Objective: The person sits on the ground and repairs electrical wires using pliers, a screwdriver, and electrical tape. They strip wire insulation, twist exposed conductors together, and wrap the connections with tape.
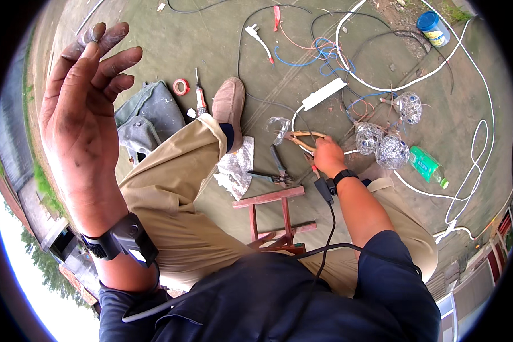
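Observation:
My left hand [88, 108] is raised at the upper left, palm turned inward, thumb tip meeting the index finger. A greyish smear or small bit shows at those fingertips; I cannot make out whether anything is pinched there. Low over the ground, my right hand [329, 156] grips a pair of pliers [303, 134] with orange-yellow handles. Their jaws point left, beside a clear plastic piece [278, 130]. A second pair of pliers [280, 174], dark-handled and spread apart, lies below. Behind the orange pliers rests a white rectangular box [324, 94] with a white cable.
Three clear faceted globes [392, 151] and a green bottle [428, 166] lie at right. Loose blue and red wires [325, 54] tangle beyond, near a blue-lidded tub [433, 28]. A low wooden stool [269, 202], bubble wrap [236, 168], screwdriver [200, 98], red tape roll [180, 87] and grey bag [151, 117] surround my legs.

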Available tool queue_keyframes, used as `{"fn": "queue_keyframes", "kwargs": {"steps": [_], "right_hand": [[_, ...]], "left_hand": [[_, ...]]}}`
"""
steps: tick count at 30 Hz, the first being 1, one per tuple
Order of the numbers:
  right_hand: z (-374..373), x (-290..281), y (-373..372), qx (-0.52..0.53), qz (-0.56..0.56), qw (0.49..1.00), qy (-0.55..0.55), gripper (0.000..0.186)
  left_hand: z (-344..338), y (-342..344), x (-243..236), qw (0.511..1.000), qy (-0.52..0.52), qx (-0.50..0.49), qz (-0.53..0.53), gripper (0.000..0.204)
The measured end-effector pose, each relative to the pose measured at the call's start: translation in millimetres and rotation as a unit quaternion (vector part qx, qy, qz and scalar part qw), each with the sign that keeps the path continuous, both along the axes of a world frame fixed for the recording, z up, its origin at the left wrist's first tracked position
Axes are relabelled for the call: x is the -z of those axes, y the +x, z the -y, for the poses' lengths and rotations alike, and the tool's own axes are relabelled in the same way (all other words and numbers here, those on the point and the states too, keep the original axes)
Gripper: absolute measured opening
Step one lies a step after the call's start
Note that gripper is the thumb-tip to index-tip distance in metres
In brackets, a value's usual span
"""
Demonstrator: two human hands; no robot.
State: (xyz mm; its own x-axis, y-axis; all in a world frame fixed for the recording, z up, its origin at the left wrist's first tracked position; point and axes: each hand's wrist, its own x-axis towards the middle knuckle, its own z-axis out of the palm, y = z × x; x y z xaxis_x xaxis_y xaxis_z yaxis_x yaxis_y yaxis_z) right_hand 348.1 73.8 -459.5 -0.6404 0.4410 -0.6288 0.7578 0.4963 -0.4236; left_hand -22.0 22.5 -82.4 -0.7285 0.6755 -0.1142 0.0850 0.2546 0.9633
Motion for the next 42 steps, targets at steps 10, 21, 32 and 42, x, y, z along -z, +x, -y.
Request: {"fn": "queue_keyframes", "kwargs": {"steps": [10,21,32,42], "right_hand": [[10.8,-26.5,6.3,0.044,0.056,0.981,-0.182,0.038],[37.2,-17.7,10.1,0.038,0.138,0.985,-0.096,0.049],[21.7,-22.9,0.8,0.002,0.173,0.983,-0.067,0.041],[25.4,0.7,17.3,-0.015,0.096,0.993,-0.069,0.031]], "left_hand": [[-10.6,12.3,0.2,1.0,-0.013,-0.002,-0.027,0.029],[-14.8,14.8,3.5,0.999,-0.033,0.01,-0.018,0.029],[-17.0,18.1,1.6,0.999,-0.03,0.003,-0.017,0.027],[-22.4,25.9,1.4,1.0,-0.014,-0.009,-0.01,0.023]]}}
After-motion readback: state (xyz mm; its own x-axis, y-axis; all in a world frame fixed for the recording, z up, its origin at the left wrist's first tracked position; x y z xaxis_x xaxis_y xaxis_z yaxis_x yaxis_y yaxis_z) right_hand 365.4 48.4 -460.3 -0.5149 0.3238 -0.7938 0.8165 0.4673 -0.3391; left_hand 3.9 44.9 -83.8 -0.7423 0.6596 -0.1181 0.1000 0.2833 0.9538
